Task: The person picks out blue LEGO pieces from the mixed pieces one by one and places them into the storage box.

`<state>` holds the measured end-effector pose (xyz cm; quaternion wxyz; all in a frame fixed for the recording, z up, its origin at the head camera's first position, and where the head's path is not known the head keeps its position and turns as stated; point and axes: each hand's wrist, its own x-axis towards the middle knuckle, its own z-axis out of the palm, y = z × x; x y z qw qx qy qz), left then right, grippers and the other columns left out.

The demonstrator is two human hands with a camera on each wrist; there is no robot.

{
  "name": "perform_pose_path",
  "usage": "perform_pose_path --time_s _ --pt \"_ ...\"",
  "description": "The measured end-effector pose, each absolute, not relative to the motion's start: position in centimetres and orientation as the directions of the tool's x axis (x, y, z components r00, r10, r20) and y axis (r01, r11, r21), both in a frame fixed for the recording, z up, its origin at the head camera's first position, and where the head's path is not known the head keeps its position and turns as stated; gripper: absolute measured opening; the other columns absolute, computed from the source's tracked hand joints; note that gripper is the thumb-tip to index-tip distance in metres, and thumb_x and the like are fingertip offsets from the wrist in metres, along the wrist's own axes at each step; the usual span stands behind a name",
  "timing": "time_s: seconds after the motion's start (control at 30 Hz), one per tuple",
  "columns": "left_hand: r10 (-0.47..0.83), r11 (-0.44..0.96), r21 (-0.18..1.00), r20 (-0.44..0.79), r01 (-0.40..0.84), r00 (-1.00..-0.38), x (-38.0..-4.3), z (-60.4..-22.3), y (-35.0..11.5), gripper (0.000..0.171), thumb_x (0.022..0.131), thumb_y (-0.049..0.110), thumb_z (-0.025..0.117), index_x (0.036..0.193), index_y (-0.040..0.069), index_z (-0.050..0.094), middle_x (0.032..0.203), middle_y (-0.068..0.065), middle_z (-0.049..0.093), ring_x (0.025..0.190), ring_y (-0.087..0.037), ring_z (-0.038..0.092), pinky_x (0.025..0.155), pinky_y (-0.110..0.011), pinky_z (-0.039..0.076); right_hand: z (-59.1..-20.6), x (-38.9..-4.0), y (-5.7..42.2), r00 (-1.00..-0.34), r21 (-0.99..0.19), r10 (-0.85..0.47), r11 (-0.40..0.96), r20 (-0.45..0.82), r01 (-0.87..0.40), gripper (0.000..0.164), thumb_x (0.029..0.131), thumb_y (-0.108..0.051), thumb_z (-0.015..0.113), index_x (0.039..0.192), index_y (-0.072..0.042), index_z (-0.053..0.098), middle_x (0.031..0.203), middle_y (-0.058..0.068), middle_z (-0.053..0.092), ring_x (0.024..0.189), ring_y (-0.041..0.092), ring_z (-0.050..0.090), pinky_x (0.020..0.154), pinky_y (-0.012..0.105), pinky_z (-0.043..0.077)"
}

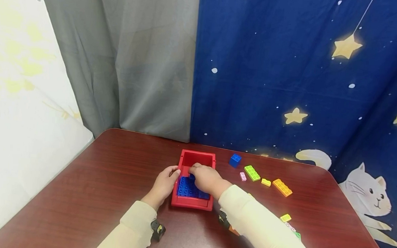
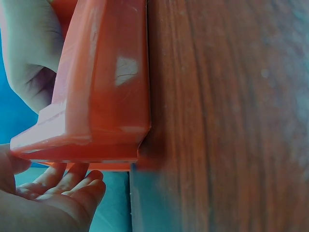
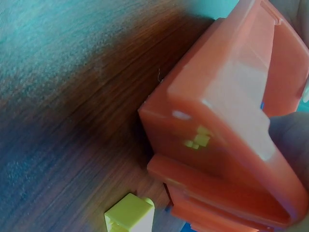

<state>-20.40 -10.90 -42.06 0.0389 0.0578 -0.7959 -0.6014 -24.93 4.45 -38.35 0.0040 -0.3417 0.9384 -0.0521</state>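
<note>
A red plastic box (image 1: 192, 203) stands on the table, with several blue studded bricks (image 1: 183, 188) fitted side by side in its near part. With thumb at the rim and fingers along the outer wall, my left hand (image 1: 164, 182) holds the box's left side; the left wrist view shows these fingers (image 2: 72, 183) beside the red wall. My right hand (image 1: 206, 179) reaches inside the box, pinching a dark blue brick (image 1: 191, 175) just above the other blue ones. That brick is mostly hidden by the fingers.
Right of the box lie a blue brick (image 1: 235, 160), a lime brick (image 1: 252, 173), a small pink brick (image 1: 243, 176), a yellow brick (image 1: 266, 182) and an orange brick (image 1: 282, 187). Closer, another yellow brick (image 1: 285, 218) and a green one (image 1: 298, 235) lie beside my right sleeve.
</note>
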Motion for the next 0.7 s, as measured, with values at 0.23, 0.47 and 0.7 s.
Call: perform_pose_path --time_s 0.23,0.47,0.7 --pt "-0.13 0.266 0.962 -0.019 -0.053 -0.991 -20.24 -41.89 -10.92 0.04 0.102 0.02 0.046 0.135 -0.002 0.049 0.128 -0.023 0.057 0.113 -0.035 0.057 0.1 -0.052 0.045 -38.57 -25.17 4.38 -0.763 -0.071 -0.646 0.76 0.033 -0.646 0.031 0.092 -0.008 0.061 0.122 -0.01 0.066 0.118 0.004 0.066 0.11 0.019 0.063 0.094 0.034 0.052" --pt "-0.13 0.276 0.959 -0.024 -0.059 -0.991 -20.29 -41.96 -10.96 0.041 0.102 0.021 0.045 0.135 -0.002 0.049 0.13 -0.023 0.056 0.114 -0.036 0.056 0.1 -0.052 0.044 -38.76 -25.07 4.41 -0.776 -0.032 -0.628 0.776 0.064 -0.63 0.032 0.09 -0.013 0.065 0.122 -0.013 0.067 0.118 0.003 0.067 0.111 0.019 0.063 0.093 0.036 0.052" --pt "-0.127 0.276 0.96 -0.016 -0.05 -0.992 -20.29 -41.95 -11.02 0.041 0.102 0.02 0.045 0.135 -0.002 0.049 0.13 -0.023 0.056 0.114 -0.036 0.056 0.1 -0.052 0.044 -38.79 -24.98 4.48 -0.792 -0.036 -0.606 0.792 0.073 -0.61 0.035 0.09 -0.015 0.067 0.124 -0.013 0.066 0.121 0.003 0.067 0.114 0.021 0.062 0.096 0.038 0.051"
